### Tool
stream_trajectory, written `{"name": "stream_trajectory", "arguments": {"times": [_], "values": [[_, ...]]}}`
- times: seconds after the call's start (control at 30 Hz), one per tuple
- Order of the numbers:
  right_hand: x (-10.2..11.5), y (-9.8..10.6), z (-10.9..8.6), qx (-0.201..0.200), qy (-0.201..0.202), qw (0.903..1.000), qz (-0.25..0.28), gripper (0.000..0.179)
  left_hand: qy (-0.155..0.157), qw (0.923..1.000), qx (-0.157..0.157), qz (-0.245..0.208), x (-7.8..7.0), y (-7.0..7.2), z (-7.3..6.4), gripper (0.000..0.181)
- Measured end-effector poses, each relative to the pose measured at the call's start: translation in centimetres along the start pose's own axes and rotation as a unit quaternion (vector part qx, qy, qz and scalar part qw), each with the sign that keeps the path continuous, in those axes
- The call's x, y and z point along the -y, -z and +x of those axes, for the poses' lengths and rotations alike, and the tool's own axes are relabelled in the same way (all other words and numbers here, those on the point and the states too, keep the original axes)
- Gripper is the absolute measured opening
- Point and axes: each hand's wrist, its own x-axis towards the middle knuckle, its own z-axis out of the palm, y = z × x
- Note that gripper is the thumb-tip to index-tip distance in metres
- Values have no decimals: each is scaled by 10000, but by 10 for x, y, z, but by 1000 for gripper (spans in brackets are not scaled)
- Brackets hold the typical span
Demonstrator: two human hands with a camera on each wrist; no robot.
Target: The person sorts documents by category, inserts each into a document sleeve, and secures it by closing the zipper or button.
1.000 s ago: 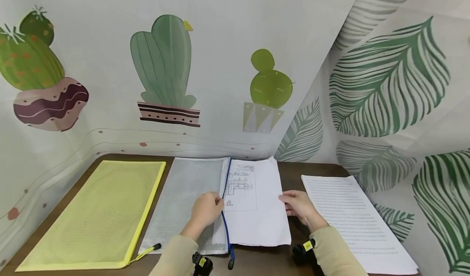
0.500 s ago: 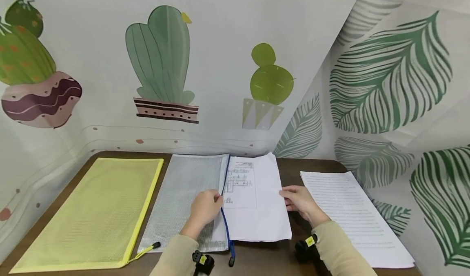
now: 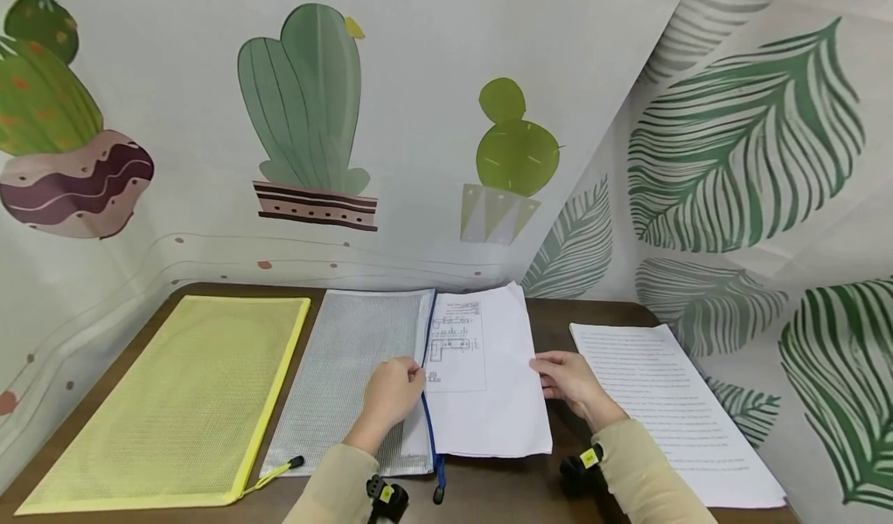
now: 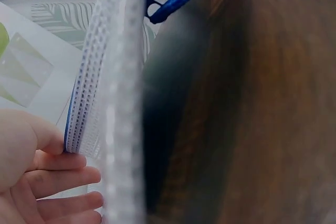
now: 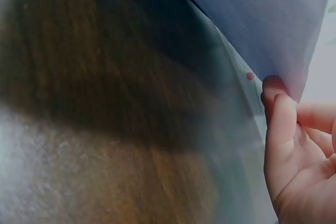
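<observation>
A clear mesh zip pouch (image 3: 359,330) with a blue zip lies in the middle of the table. My left hand (image 3: 389,396) pinches its zip-side edge between thumb and index finger; in the left wrist view the other fingers (image 4: 68,182) lie beside the raised mesh. Several white sheets of paper (image 3: 505,408), the top one printed with a line drawing, reach into the pouch from its right side, their left part hidden. With thumb and fingers my right hand (image 3: 572,384) pinches the right edge of these sheets. In the right wrist view the paper (image 5: 268,19) rises above the tabletop.
On the left of the brown table (image 3: 551,330) lies a yellow mesh zip pouch (image 3: 174,400). A stack of printed paper (image 3: 663,400) lies at the right. Blue zip pull (image 3: 439,493) hangs at the clear pouch's near end. A patterned cloth (image 3: 412,121) stands behind the table.
The head view has shifted slightly. Both hands keep their grips on the pouch edge and the paper; the sheets have moved very slightly to the left.
</observation>
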Motion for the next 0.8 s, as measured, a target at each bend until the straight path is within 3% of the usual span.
{"name": "stream_trajectory", "arguments": {"times": [0.37, 0.8], "values": [[11, -1, -1, 151, 160, 9997, -68, 42, 36, 10000, -14, -10, -4, 0, -1, 17], [11, -11, -3, -23, 35, 10000, -6, 39, -28, 9998, -216, 16, -5, -1, -3, 18]]}}
